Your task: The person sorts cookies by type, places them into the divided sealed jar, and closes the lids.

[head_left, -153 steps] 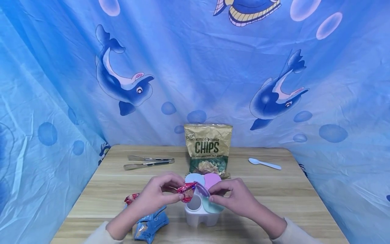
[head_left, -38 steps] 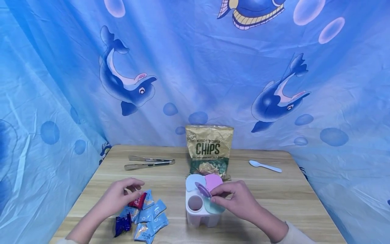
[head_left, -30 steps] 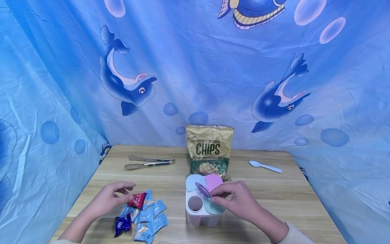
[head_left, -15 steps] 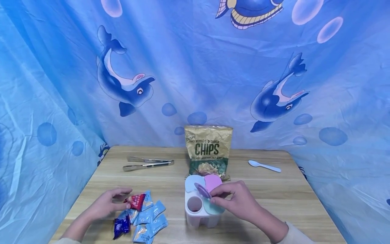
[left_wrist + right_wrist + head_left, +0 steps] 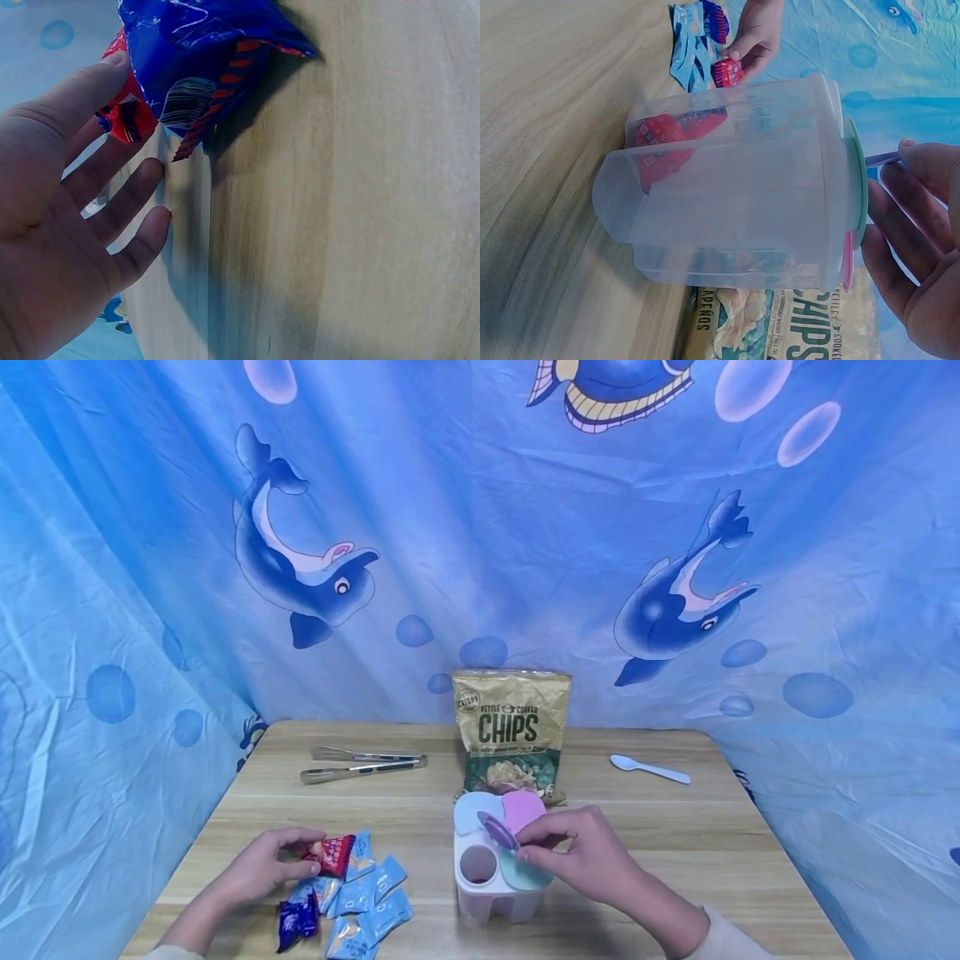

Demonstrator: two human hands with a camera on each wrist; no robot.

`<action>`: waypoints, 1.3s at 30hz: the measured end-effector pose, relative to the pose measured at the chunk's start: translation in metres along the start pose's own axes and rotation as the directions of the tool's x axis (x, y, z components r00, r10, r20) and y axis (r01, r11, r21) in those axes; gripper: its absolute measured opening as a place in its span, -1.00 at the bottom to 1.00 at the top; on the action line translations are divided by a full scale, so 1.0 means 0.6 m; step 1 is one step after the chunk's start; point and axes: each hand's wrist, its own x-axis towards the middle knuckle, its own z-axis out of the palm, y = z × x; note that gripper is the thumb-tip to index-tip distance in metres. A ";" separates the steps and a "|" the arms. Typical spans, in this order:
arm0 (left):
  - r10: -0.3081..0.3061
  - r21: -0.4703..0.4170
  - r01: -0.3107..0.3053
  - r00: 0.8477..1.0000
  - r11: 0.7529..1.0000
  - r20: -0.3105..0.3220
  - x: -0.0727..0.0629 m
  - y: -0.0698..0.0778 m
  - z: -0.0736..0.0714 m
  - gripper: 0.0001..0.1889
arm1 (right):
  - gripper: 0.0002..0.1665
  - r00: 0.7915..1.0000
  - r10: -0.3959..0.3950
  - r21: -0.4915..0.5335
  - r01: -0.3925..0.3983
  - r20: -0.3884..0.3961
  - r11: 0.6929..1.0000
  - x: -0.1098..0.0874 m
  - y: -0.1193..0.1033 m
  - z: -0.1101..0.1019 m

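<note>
My left hand (image 5: 258, 865) pinches one end of a small red snack packet (image 5: 337, 855) between thumb and fingers, at the top of a pile of blue packets (image 5: 356, 893). A dark blue packet (image 5: 298, 921) lies just in front; it looms large in the left wrist view, partly covering the red one. My right hand (image 5: 588, 852) pinches the purple lid (image 5: 498, 832), tilted up from a translucent white container (image 5: 501, 906). The round compartment (image 5: 478, 864) under it is open. Through its wall, red packets (image 5: 664, 142) show inside in the right wrist view. The other lids are down.
A bag of kettle chips (image 5: 512, 735) stands right behind the container. Metal tongs (image 5: 363, 766) lie at the back left of the wooden table (image 5: 645, 827). On the right lies a pale blue spoon (image 5: 649, 769). A blue dolphin-print curtain (image 5: 480, 527) surrounds the table.
Earlier my left hand held a red packet beside the open compartment. It has since come back to the pile, emptied, and closed its fingers on another red packet. My right hand keeps the lid raised.
</note>
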 end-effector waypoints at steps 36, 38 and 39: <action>0.351 -0.164 -0.373 0.924 0.913 -0.150 -0.010 0.226 0.023 -0.66 | -0.91 1.000 0.018 0.000 -0.018 -0.015 1.000 -0.002 0.002 0.004; 0.381 -0.159 -0.400 0.914 0.903 -0.139 -0.011 0.245 0.029 -0.65 | -0.91 1.000 0.018 -0.002 -0.019 -0.016 1.000 -0.002 0.002 0.003; 0.391 -0.154 -0.410 0.910 0.899 -0.137 -0.011 0.255 0.033 -0.65 | -0.91 1.000 0.019 -0.002 -0.019 -0.017 1.000 -0.002 0.002 0.003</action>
